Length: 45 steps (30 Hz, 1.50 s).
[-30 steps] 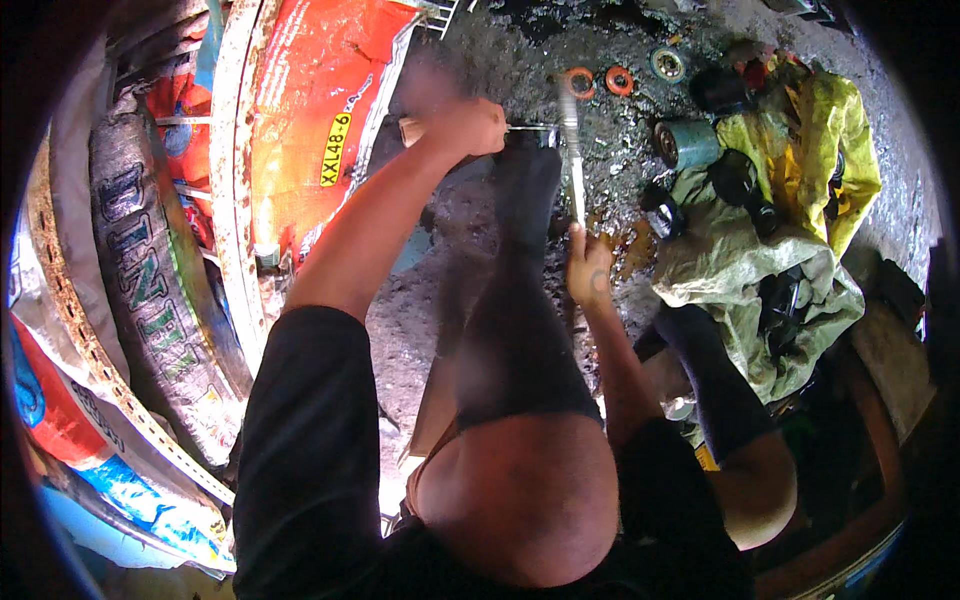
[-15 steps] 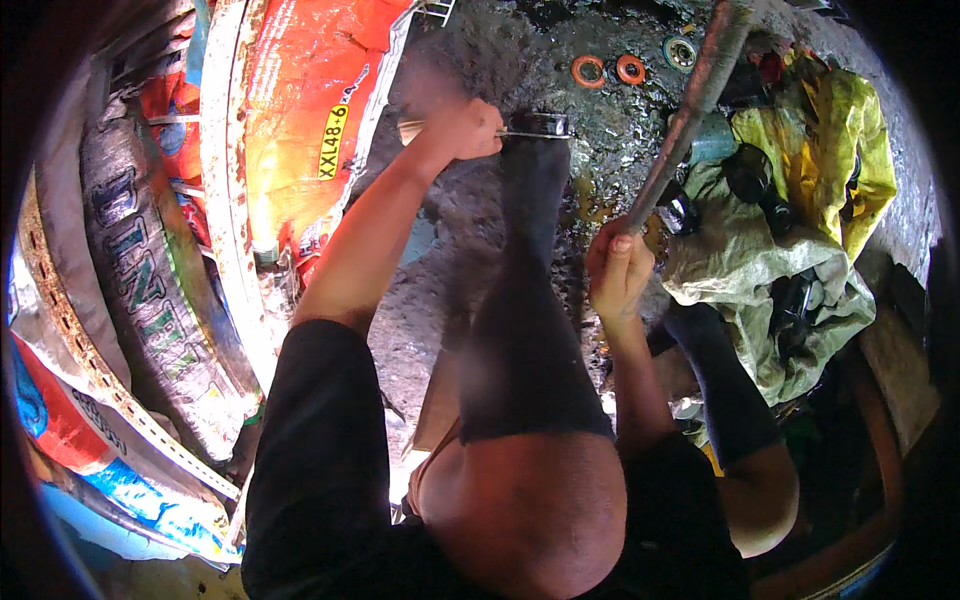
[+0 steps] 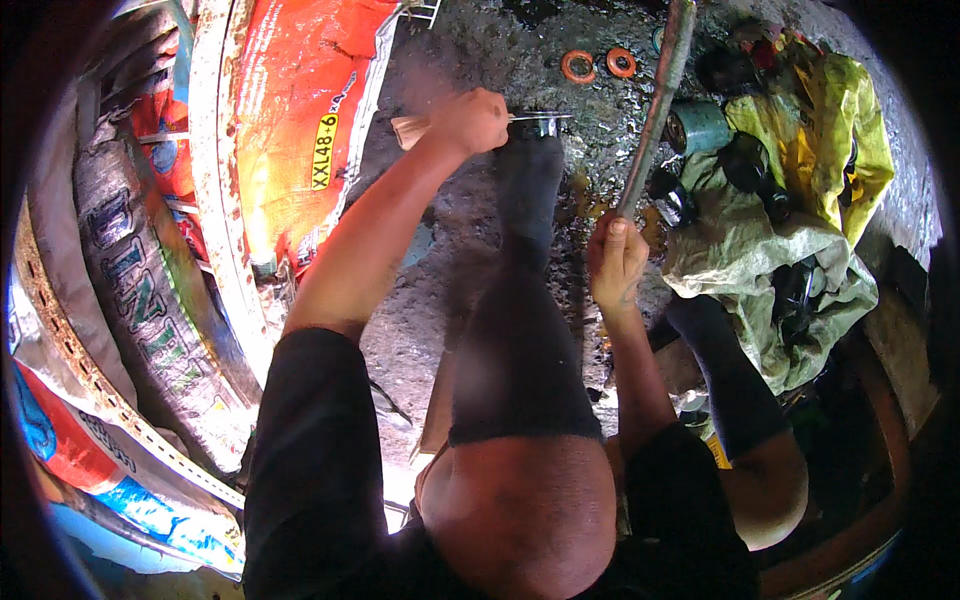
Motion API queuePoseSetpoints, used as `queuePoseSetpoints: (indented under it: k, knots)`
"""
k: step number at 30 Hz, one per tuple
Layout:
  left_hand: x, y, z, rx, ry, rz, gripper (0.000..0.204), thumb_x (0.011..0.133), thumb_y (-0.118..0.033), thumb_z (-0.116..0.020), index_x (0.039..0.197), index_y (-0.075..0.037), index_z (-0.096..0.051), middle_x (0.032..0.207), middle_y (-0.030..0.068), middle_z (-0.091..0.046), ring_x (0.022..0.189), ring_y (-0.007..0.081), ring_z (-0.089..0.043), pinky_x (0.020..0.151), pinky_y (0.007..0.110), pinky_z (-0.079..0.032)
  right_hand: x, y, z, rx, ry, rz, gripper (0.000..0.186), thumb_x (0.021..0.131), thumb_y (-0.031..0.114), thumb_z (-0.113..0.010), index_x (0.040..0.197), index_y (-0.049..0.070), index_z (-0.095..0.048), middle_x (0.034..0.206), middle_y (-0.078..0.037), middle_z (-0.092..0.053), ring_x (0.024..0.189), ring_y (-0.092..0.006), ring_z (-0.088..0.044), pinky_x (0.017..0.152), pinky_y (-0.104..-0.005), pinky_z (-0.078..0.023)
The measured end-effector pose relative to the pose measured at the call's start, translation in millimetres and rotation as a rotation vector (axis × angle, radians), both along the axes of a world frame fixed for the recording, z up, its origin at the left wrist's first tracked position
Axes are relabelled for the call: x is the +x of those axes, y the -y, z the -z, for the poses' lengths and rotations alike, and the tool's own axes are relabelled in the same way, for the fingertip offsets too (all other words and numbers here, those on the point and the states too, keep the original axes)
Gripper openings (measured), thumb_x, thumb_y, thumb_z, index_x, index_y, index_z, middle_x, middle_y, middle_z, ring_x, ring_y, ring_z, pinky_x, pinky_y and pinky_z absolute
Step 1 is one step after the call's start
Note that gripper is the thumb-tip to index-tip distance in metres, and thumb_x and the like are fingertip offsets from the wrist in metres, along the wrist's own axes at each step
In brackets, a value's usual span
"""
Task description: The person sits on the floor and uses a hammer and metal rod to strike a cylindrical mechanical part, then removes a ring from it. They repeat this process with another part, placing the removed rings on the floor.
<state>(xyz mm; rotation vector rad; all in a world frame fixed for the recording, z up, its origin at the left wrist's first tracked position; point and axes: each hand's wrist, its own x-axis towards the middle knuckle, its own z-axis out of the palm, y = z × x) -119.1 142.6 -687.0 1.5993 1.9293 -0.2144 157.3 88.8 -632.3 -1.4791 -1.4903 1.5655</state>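
Observation:
My left hand (image 3: 474, 120) is a fist round a wooden-handled tool. The pale handle (image 3: 409, 131) sticks out on the left, and its thin metal shaft (image 3: 538, 117) points right. Under or against the shaft is a small shiny metal piece (image 3: 548, 128), just beyond my dark-covered foot (image 3: 530, 165); whether they touch I cannot tell. My right hand (image 3: 617, 262) is closed round the lower end of a long, dark, worn stick (image 3: 655, 110). The stick slants up and slightly right, thicker toward the top, and its far end lies outside the view.
Two orange rings (image 3: 578, 67) lie on the wet, dirty ground beyond. On the right are a teal cylinder (image 3: 697, 128), black round parts (image 3: 746, 160), a pale sack (image 3: 730, 250) and yellow sacking (image 3: 850, 150). A rusty metal frame (image 3: 215, 150) and orange printed sheeting (image 3: 300, 120) stand at left.
The stick has swung left at its top and stands more upright. My left hand has risen slightly in view with the tool. Both hands keep their holds.

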Motion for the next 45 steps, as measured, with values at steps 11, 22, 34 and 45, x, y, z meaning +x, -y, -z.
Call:
queuePoseSetpoints:
  k: [11,22,34,45]
  knots:
    - [-1,2,-9,0.028,-0.050,0.115,0.025,0.076,-0.024,-0.066,0.092,-0.006,-0.073,0.092,0.0208,-0.071,0.090,0.0380,-0.069,0.082,0.047,-0.055,-12,-6,-16,0.019,-0.174,0.029,0.049,0.103,0.048,-0.041,0.086,0.003,-0.051,0.061,-0.001,-0.045,0.048,-0.0069,-0.040,0.043,-0.0229,-0.031]
    - [1,-7,1,-0.120,-0.062,0.066,0.036,0.074,-0.028,-0.068,0.099,-0.002,-0.071,0.103,0.0218,-0.070,0.097,0.0393,-0.067,0.086,0.047,-0.054,-9,8,-5,0.078,-0.137,0.029,0.051,0.103,0.048,-0.041,0.086,0.002,-0.053,0.059,-0.001,-0.047,0.048,-0.0078,-0.043,0.043,-0.0244,-0.032]
    - [-1,-27,-14,-0.327,-0.025,0.103,0.039,0.079,-0.028,-0.066,0.110,-0.004,-0.069,0.118,0.0212,-0.066,0.108,0.0391,-0.064,0.094,0.047,-0.052,10,31,60,-0.037,0.108,0.031,0.053,0.102,0.048,-0.041,0.075,0.004,-0.053,0.055,-0.004,-0.045,0.050,-0.0151,-0.044,0.047,-0.0319,-0.034]
    - [7,-8,-12,-0.252,-0.069,0.092,0.032,0.085,-0.028,-0.061,0.106,-0.004,-0.070,0.112,0.0214,-0.067,0.104,0.0365,-0.066,0.086,0.047,-0.054,24,47,79,-0.217,0.080,0.107,0.054,0.103,0.042,-0.041,0.079,-0.004,-0.057,0.055,-0.012,-0.046,0.053,-0.0236,-0.052,0.053,-0.0418,-0.039]
